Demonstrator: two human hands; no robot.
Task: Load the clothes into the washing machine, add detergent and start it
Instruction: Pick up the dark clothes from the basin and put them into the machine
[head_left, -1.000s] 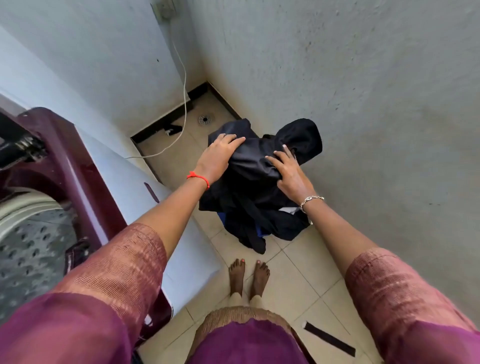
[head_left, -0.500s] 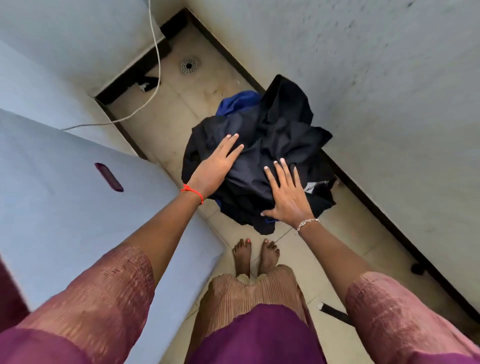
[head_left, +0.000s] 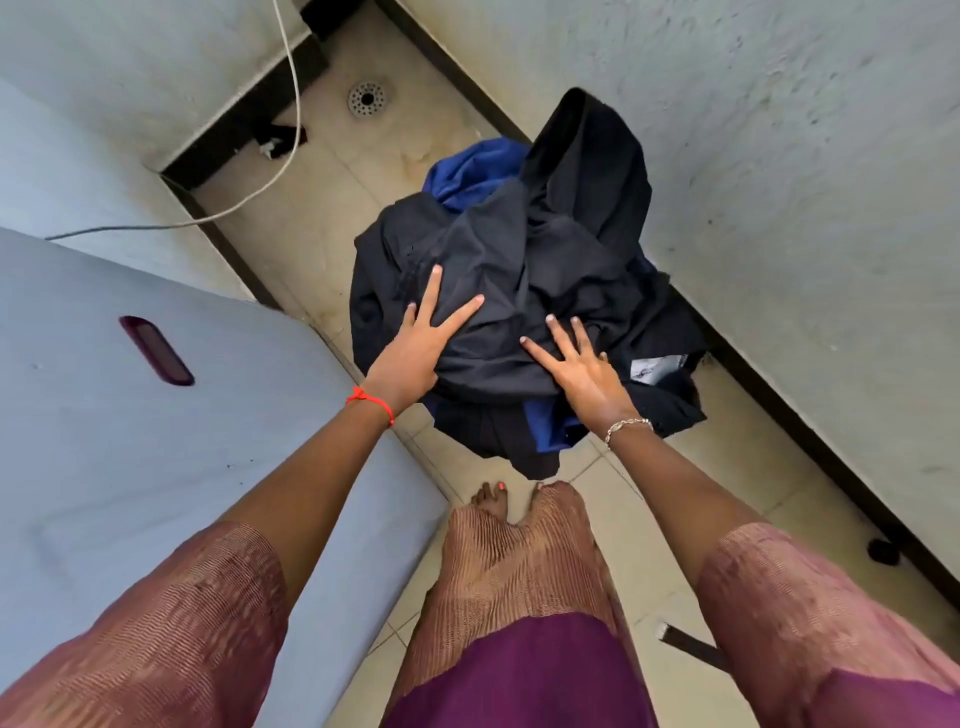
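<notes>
Fingers (head_left: 429, 296) of the left hand (head_left: 410, 356) and right hand (head_left: 587, 376) lie spread and straight on a heap of dark clothes (head_left: 545, 244) on the floor (head_left: 291, 218), beside the washing machine (head_left: 156, 467). To lift well, they should probably curl under the heap, gathering trailing ends so nothing drops.

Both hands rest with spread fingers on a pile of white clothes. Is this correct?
No. The head view shows the pile of clothes is black with some blue, not white. The left hand and right hand do rest on it with spread fingers.
</notes>
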